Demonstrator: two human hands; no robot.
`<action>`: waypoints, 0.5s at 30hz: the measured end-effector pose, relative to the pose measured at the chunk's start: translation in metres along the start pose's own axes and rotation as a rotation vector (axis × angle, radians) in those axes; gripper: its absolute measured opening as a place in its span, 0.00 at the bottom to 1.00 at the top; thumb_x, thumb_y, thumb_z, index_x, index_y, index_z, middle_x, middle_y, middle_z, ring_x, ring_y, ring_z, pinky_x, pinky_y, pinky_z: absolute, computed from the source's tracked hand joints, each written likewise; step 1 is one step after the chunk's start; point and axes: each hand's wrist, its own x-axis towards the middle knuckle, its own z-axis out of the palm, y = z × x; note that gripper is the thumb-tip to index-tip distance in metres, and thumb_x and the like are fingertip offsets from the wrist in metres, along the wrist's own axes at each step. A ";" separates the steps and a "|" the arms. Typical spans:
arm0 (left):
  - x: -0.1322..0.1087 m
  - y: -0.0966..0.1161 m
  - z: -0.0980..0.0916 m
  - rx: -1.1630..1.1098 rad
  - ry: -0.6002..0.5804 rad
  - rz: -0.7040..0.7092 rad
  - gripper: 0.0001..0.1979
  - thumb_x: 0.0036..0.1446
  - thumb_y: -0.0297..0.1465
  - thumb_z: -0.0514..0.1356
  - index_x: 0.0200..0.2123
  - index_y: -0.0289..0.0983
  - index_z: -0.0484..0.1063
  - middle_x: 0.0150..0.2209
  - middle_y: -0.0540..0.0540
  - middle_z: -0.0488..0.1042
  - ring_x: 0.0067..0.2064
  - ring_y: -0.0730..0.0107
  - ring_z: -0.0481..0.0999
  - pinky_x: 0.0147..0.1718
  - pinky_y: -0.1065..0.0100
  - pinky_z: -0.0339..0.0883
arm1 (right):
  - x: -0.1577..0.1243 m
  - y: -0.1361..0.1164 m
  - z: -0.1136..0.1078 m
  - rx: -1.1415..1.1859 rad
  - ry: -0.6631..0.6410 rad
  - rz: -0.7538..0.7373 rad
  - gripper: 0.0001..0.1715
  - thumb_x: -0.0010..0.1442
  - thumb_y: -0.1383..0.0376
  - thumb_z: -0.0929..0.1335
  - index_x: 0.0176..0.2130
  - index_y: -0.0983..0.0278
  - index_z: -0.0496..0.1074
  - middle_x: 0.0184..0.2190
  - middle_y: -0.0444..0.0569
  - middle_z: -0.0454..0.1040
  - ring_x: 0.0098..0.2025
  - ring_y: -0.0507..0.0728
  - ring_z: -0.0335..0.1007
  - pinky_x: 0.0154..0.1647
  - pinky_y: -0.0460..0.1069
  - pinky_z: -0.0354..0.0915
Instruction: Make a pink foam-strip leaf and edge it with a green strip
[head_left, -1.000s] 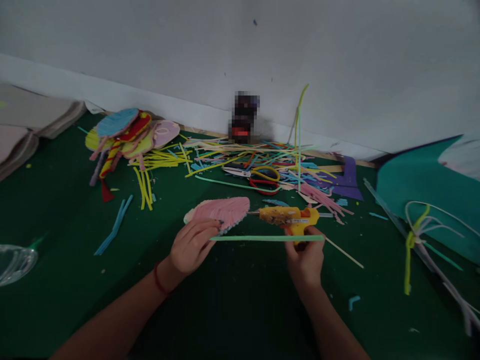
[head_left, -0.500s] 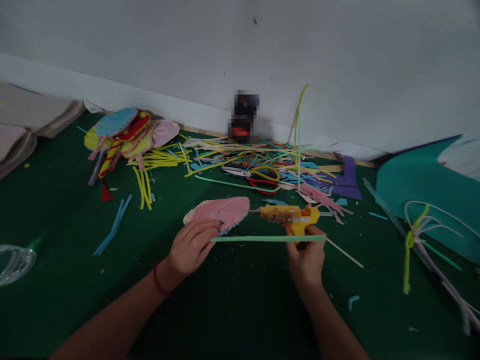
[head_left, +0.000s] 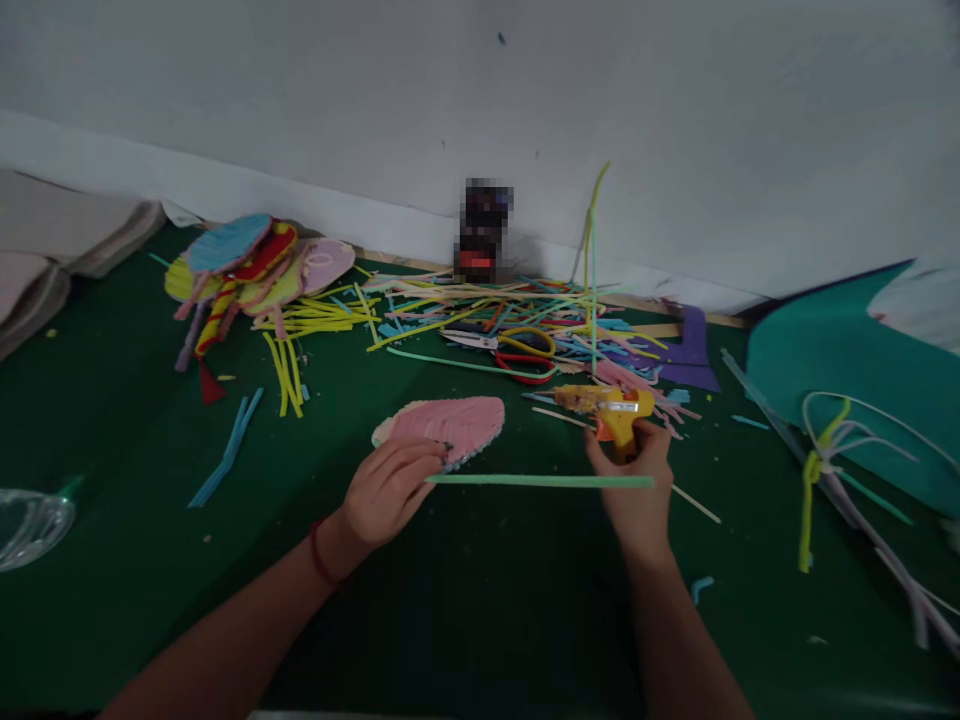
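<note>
Over the green table (head_left: 480,600), the left hand (head_left: 386,490) pinches the pink oval (head_left: 461,425); the right hand (head_left: 637,520), gripping the yellow glue gun (head_left: 611,403), has moved its nozzle away.

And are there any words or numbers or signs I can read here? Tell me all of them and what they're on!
There are none clear enough to read.
Yellow glue gun in the right hand: it has a small white label, too small and blurred to read.
Dark object by the wall: blurred into blocks, so I can't tell whether it has writing.
</note>
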 end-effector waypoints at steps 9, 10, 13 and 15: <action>-0.001 0.000 0.008 -0.055 -0.138 0.018 0.06 0.60 0.24 0.55 0.40 0.35 0.71 0.36 0.42 0.79 0.41 0.66 0.78 0.40 0.66 0.73 | 0.027 0.021 -0.009 -0.142 0.025 -0.191 0.33 0.57 0.43 0.63 0.45 0.67 0.71 0.47 0.63 0.69 0.52 0.67 0.64 0.52 0.63 0.61; -0.001 -0.001 0.009 -0.043 -0.165 0.023 0.07 0.61 0.24 0.55 0.40 0.35 0.71 0.36 0.42 0.79 0.41 0.66 0.78 0.41 0.65 0.73 | 0.023 0.014 -0.011 -0.038 -0.010 -0.211 0.31 0.58 0.43 0.62 0.44 0.65 0.71 0.46 0.60 0.70 0.50 0.65 0.66 0.50 0.61 0.63; -0.002 -0.002 0.011 -0.005 -0.234 0.077 0.08 0.62 0.24 0.53 0.42 0.35 0.71 0.37 0.43 0.78 0.42 0.67 0.78 0.44 0.63 0.72 | 0.008 -0.006 -0.017 0.348 -0.537 -0.128 0.34 0.61 0.40 0.57 0.43 0.64 0.72 0.38 0.55 0.74 0.37 0.59 0.72 0.35 0.54 0.69; -0.004 0.000 0.010 0.031 -0.256 0.123 0.09 0.62 0.24 0.53 0.43 0.35 0.70 0.38 0.43 0.78 0.42 0.67 0.77 0.45 0.63 0.71 | -0.002 -0.016 -0.021 0.504 -0.938 -0.052 0.37 0.59 0.38 0.57 0.44 0.65 0.72 0.36 0.54 0.76 0.33 0.57 0.73 0.27 0.50 0.68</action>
